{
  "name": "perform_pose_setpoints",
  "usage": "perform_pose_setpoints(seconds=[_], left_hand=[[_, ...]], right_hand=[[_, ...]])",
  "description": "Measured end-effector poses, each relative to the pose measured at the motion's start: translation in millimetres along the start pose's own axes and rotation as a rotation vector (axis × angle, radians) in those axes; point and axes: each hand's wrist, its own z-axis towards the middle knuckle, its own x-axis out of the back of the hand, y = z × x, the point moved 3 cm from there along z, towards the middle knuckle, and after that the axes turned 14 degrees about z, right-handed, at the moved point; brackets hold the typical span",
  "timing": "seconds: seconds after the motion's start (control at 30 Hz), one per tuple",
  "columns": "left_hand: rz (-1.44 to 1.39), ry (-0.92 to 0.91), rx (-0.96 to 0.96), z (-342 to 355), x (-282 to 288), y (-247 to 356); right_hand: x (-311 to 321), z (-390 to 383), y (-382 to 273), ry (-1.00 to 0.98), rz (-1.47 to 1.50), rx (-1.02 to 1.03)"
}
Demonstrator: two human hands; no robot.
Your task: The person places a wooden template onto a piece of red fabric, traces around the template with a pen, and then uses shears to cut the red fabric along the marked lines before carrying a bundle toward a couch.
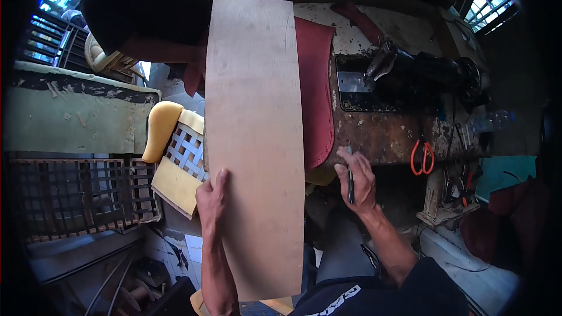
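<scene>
A long plywood board [254,111] stretches from near my lap up over the worktable. My left hand [212,199] grips its left edge, with the thumb lying on the face and the other fingers hidden behind. My right hand [358,181] is to the right of the board, apart from it, and closed around a dark pen [350,181] whose tip points away from me. Partly under the board is a piece of red upholstery material [317,93], its curved edge showing on the right.
A black sewing machine [421,73] stands on the worn table [380,134]. Orange-handled scissors [421,158] hang at its front edge. Another person in dark clothing [146,6] leans in at far left. A yellow cushioned seat frame [184,146] with woven straps sits left of the board.
</scene>
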Motion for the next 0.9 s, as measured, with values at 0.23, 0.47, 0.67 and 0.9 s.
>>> perform_pose_setpoints(seconds=[0.23, 0.47, 0.67, 0.9], left_hand=[[0.319, -0.109, -0.180, 142, -48, 89], [0.459, -0.131, -0.258, 208, -70, 102], [0.712, 0.024, -0.338, 210, -77, 87], [0.773, 0.020, -0.255, 191, -85, 70]], right_hand=[[-87, -146, -59, 0.035, 0.518, -0.587], [-161, -158, -62, 0.005, 0.695, -0.924], [-172, -171, -55, 0.126, 0.588, -0.925], [-130, -184, -30, 0.306, 0.497, -0.819]])
